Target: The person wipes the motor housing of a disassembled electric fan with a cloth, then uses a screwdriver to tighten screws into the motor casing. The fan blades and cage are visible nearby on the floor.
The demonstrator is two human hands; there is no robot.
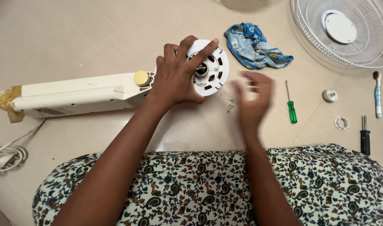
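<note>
Currently my left hand (pixel 174 77) is clamped over the white fan motor housing (pixel 208 67), fingers wrapped across its round front face, index finger lying past the centre shaft (pixel 201 69). Housing lies on the floor (pixel 74 37), joined to the cream fan column (pixel 74 94) that runs off to the left; a yellow knob (pixel 141 78) sits just beside my wrist. My right hand (pixel 254 94) is blurred, spread wide and holding nothing, hovering just right of the housing. A few small screws (pixel 230 104) lie on the floor between the two hands. Green-handled screwdriver (pixel 291 104) is near the right hand; blue patterned cloth (pixel 256 46) and white fan grille (pixel 346 31) are further up.
</note>
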